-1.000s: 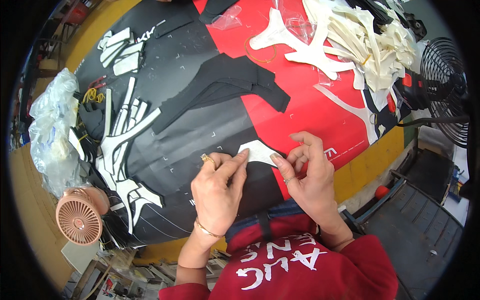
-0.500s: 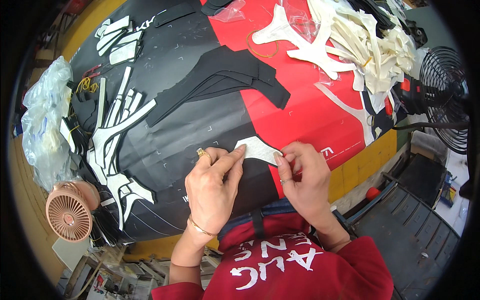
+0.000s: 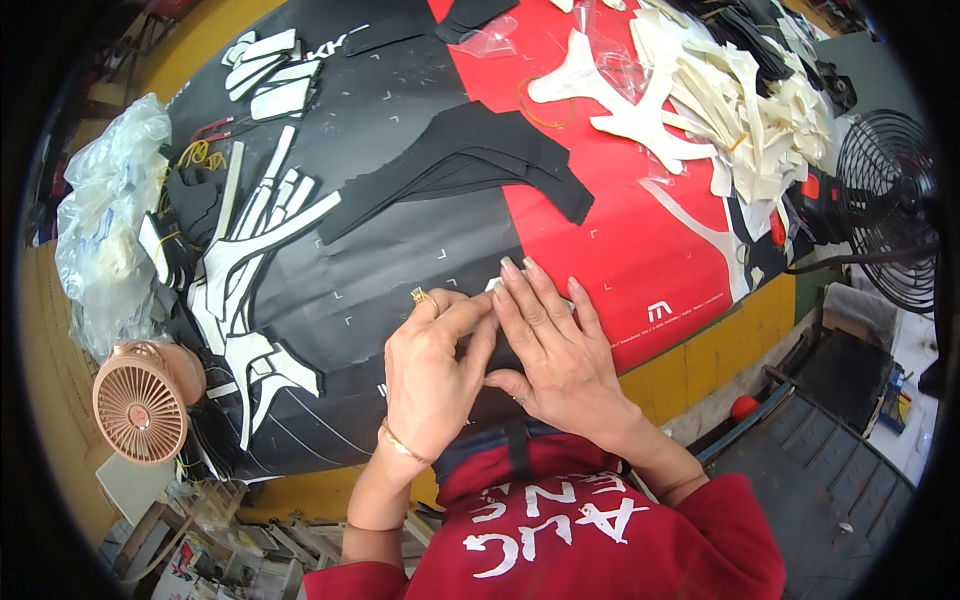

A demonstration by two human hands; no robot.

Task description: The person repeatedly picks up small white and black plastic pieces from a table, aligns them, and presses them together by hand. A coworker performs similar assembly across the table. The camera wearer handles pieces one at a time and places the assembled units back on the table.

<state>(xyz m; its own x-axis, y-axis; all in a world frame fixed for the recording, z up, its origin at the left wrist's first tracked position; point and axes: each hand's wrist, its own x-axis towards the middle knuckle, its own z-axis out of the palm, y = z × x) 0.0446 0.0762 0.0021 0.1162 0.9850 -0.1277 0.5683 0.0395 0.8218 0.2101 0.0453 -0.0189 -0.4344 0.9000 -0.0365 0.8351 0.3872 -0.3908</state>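
Observation:
A small cut piece (image 3: 493, 284), white-faced with a black edge, lies on the near part of the table, almost wholly covered by my hands. At its left end my left hand (image 3: 432, 350) is closed in a pinch, thumb and forefinger together on the piece. My right hand (image 3: 555, 350) lies flat over the piece, fingers stretched out and pointing away from me, its thumb toward the left hand. Just beyond both hands is a fanned stack of black cut panels (image 3: 460, 160).
White-faced strips (image 3: 240, 260) and a pink fan (image 3: 140, 405) are at left, beside a plastic bag (image 3: 115, 230). Small white pads (image 3: 280, 98) lie far left. Cream pieces (image 3: 745, 120) pile up far right, near a black fan (image 3: 885, 200). The table cover is black and red (image 3: 640, 270).
My right hand has gone from pinching the piece's right end to lying flat across it, hiding most of it. The left hand stays at the left end. The whole view has shifted slightly.

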